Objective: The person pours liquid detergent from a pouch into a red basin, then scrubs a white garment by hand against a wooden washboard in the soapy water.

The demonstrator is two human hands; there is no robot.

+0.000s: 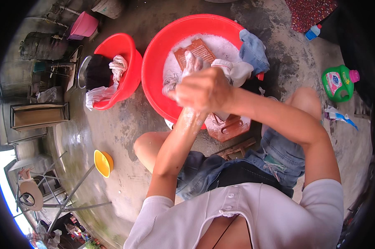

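Note:
In front of me my right hand point(206, 88), blurred, is closed in a fist over my left hand point(192, 62), which is largely hidden and has foam on its fingers. A wet greyish-white cloth point(170, 82) bunches out beside my right fist and appears gripped in it. Both hands are above a large red plastic basin point(153, 81) of foamy water point(223, 43). A brown ridged washboard point(195, 53) lies in it, and a slotted brown end point(229, 127) shows over the near rim. White fabric point(237, 71) lies right of my hands.
Blue denim point(254, 51) drapes over the basin's right rim. A smaller red basin point(128, 74) holds dark and white clothes at left. A yellow bowl point(103, 163) sits on the concrete floor point(122, 183). At right are a green detergent jug point(336, 84) and a blue-labelled bottle point(313, 32).

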